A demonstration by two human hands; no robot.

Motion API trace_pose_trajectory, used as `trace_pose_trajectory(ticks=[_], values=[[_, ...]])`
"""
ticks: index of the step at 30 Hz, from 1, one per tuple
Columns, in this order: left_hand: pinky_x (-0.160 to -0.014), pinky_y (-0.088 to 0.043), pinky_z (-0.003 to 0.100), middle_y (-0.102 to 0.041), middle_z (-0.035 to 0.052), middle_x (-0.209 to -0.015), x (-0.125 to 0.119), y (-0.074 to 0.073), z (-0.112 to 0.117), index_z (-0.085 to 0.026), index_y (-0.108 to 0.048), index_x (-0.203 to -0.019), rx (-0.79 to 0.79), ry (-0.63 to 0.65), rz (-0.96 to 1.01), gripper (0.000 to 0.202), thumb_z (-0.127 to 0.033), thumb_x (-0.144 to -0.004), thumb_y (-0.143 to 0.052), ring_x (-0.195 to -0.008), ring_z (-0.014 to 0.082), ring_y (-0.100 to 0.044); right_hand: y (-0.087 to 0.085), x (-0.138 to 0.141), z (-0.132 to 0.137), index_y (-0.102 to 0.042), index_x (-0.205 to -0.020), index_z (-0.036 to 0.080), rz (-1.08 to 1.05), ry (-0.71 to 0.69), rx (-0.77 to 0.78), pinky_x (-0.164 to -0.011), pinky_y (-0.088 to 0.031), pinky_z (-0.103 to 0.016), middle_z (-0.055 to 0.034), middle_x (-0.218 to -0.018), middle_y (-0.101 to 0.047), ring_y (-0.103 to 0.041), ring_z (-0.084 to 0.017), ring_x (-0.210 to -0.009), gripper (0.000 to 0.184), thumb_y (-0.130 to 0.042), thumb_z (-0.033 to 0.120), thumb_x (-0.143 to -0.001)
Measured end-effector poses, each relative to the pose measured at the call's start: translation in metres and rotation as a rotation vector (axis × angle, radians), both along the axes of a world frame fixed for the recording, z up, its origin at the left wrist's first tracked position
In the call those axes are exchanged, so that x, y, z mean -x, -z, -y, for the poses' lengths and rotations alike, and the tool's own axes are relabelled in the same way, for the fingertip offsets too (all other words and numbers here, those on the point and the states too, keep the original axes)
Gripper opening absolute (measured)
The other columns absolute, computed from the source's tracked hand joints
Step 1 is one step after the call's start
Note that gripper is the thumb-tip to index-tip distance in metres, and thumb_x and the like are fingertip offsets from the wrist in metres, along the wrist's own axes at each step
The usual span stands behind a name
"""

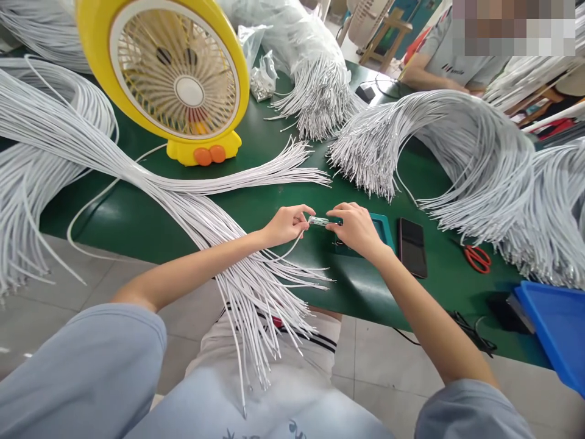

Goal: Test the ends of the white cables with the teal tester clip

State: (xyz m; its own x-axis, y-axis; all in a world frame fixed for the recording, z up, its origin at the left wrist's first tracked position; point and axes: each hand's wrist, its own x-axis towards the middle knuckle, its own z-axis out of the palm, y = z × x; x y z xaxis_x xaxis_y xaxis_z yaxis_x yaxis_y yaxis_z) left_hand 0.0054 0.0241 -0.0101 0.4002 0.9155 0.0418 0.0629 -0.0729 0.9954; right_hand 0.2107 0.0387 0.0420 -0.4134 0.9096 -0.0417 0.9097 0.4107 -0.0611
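Note:
My left hand (287,224) is closed in a pinch over the green table, and a thin white cable (292,245) runs down from its fingers. Between both hands is a small clear, shiny tube-like piece (319,221); its exact kind is too small to tell. The fingertips of my right hand (359,227) grip its right end, while the left fingertips meet its other end. Below my right hand sits a teal tray (386,228), mostly covered by the hand. A bundle of white cables (219,222) passes under my left forearm and hangs over my lap.
A yellow duck-shaped fan (205,146) stands at the back left. Large bundles of white cables (475,122) arch across the right. Nearby lie a phone (412,247), red-handled scissors (478,259) and a blue bin (555,329). A person (434,70) sits across the table.

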Motion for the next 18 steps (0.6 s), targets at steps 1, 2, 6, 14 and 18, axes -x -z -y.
trace_pose_trajectory(ticks=[1, 2, 6, 14, 18], values=[[-0.052, -0.049, 0.019, -0.063, -0.0001, -0.067, -0.0004, 0.0005, -0.0003, -0.013, -0.061, -0.103, 0.015, 0.002, 0.006, 0.025, -0.013, -0.078, -0.057, -0.050, 0.0106, -0.062, 0.0000, 0.0007, -0.0007, -0.071, -0.103, 0.019, 0.031, -0.005, 0.000, -0.082, -0.037, -0.040, -0.0098, -0.109, -0.069, -0.054, -0.028, -0.101, 0.025, -0.062, 0.029, -0.082], [-0.051, -0.050, 0.019, -0.064, 0.0004, -0.068, -0.0010, 0.0010, -0.0007, -0.013, -0.061, -0.102, 0.029, -0.001, 0.008, 0.025, -0.012, -0.077, -0.057, -0.049, 0.0107, -0.063, -0.0001, 0.0017, -0.0002, -0.071, -0.103, 0.018, 0.066, -0.019, -0.004, -0.081, -0.036, -0.040, -0.0110, -0.108, -0.069, -0.054, -0.028, -0.100, 0.027, -0.063, 0.031, -0.082], [-0.051, -0.050, 0.019, -0.066, 0.0009, -0.067, -0.0032, 0.0041, -0.0021, -0.012, -0.062, -0.100, 0.059, -0.022, 0.009, 0.024, -0.011, -0.076, -0.059, -0.048, 0.0105, -0.063, 0.0013, 0.0050, 0.0065, -0.073, -0.088, 0.016, 0.154, -0.081, -0.032, -0.084, -0.032, -0.042, -0.0107, -0.096, -0.071, -0.054, -0.028, -0.098, 0.021, -0.059, 0.030, -0.084], [-0.055, -0.052, 0.021, -0.069, 0.0007, -0.062, -0.0054, 0.0101, -0.0050, -0.012, -0.065, -0.097, 0.037, -0.052, -0.030, 0.023, -0.014, -0.074, -0.065, -0.048, 0.0120, -0.064, 0.0021, 0.0082, 0.0074, -0.074, -0.081, 0.016, 0.186, -0.081, -0.031, -0.082, -0.030, -0.041, -0.0111, -0.090, -0.072, -0.053, -0.027, -0.095, 0.023, -0.054, 0.026, -0.086], [-0.057, -0.052, 0.023, -0.070, 0.0018, -0.062, -0.0061, 0.0092, -0.0062, -0.011, -0.066, -0.097, 0.053, -0.069, -0.069, 0.024, -0.014, -0.073, -0.066, -0.048, 0.0132, -0.064, 0.0017, 0.0084, 0.0070, -0.074, -0.081, 0.015, 0.177, -0.076, -0.026, -0.082, -0.030, -0.041, -0.0112, -0.088, -0.072, -0.052, -0.027, -0.094, 0.023, -0.054, 0.026, -0.086]])
